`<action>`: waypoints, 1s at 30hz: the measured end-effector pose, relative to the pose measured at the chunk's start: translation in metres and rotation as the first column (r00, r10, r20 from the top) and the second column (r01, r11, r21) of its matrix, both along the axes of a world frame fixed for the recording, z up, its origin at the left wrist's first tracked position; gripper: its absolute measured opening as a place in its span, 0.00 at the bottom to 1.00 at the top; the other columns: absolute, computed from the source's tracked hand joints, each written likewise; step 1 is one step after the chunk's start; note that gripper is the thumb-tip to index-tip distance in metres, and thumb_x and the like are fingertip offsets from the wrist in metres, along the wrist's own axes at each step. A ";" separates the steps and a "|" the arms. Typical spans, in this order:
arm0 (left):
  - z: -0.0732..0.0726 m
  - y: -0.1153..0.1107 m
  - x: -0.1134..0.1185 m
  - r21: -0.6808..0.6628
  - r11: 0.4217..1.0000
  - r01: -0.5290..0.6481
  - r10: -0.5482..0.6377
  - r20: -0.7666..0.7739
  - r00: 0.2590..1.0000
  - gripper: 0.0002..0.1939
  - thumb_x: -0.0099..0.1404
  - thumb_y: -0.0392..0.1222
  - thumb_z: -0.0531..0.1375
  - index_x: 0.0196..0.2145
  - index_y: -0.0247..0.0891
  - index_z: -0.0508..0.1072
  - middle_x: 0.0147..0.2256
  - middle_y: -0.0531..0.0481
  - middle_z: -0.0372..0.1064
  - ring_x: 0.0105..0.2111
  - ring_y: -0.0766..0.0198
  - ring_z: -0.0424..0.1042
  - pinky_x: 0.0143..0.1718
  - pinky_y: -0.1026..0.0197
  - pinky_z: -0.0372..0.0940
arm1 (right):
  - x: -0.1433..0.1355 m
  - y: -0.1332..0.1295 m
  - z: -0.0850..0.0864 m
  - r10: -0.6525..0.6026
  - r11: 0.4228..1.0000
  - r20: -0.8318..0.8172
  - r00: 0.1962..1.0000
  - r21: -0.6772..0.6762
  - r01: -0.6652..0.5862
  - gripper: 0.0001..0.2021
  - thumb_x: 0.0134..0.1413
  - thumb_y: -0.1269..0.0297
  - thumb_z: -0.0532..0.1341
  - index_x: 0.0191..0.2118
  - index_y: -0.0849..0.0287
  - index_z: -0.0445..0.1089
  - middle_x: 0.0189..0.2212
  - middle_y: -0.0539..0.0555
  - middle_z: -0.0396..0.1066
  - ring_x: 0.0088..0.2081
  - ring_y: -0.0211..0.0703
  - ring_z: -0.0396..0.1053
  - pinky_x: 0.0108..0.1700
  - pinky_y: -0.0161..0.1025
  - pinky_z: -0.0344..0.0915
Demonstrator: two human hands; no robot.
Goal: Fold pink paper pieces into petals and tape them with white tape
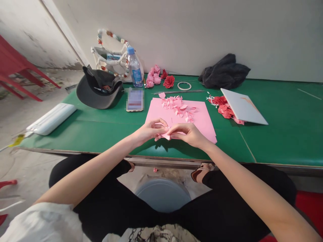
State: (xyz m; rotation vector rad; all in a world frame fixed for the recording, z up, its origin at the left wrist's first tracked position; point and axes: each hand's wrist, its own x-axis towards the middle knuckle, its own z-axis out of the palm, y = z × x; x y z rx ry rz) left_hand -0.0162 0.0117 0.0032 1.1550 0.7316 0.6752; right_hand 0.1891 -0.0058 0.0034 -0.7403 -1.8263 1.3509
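Both hands meet over the near edge of a stack of pink paper sheets (204, 117) on a green table. Between their fingertips is a small pink paper piece (166, 136). My left hand (152, 129) pinches it from the left, and my right hand (185, 132) holds it from the right with thumb and fingers pressed together. Just beyond, several folded pink paper petals (174, 102) lie scattered on the sheets. One loose pink petal (162, 95) rests at the stack's far edge.
Behind the stack are thin wires (181, 92), a tape ring (184, 86), red paper roses (168, 81) and a bottle (135, 69). A phone (135, 100) and cap (99, 89) sit left; a white board (243, 107) leans on red paper flowers (225, 109) right.
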 end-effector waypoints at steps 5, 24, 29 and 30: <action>0.000 -0.001 0.001 0.024 1.000 -0.007 0.007 -0.015 1.000 0.14 0.56 0.45 0.67 0.35 0.36 0.70 0.27 0.52 0.72 0.23 0.71 0.68 0.20 0.70 0.56 | -0.002 0.000 -0.006 -0.028 0.994 -0.044 0.999 -0.103 0.023 0.06 0.50 0.62 0.66 0.34 0.55 0.77 0.31 0.50 0.77 0.34 0.40 0.76 0.43 0.42 0.74; 0.010 0.000 -0.002 0.210 0.973 -0.096 0.131 -0.157 0.979 0.16 0.55 0.43 0.68 0.39 0.33 0.76 0.35 0.46 0.75 0.34 0.62 0.75 0.40 0.58 0.71 | -0.004 0.005 -0.007 -0.227 0.971 0.067 0.972 -0.068 0.231 0.09 0.45 0.60 0.69 0.29 0.60 0.72 0.29 0.51 0.75 0.32 0.42 0.75 0.38 0.40 0.74; 0.009 -0.001 -0.002 0.195 0.977 -0.087 0.117 -0.144 0.983 0.15 0.55 0.43 0.67 0.40 0.33 0.75 0.33 0.46 0.76 0.35 0.62 0.76 0.41 0.58 0.71 | -0.004 0.004 -0.007 -0.245 0.966 0.059 0.968 -0.066 0.249 0.11 0.44 0.60 0.69 0.29 0.60 0.68 0.28 0.51 0.73 0.31 0.41 0.75 0.37 0.40 0.73; 0.009 -0.001 -0.002 0.197 0.977 -0.088 0.118 -0.143 0.983 0.15 0.55 0.43 0.67 0.40 0.33 0.75 0.33 0.46 0.76 0.35 0.62 0.76 0.41 0.58 0.71 | -0.004 0.004 -0.007 -0.245 0.966 0.060 0.968 -0.067 0.249 0.11 0.44 0.60 0.69 0.29 0.60 0.68 0.28 0.51 0.73 0.31 0.41 0.75 0.37 0.40 0.73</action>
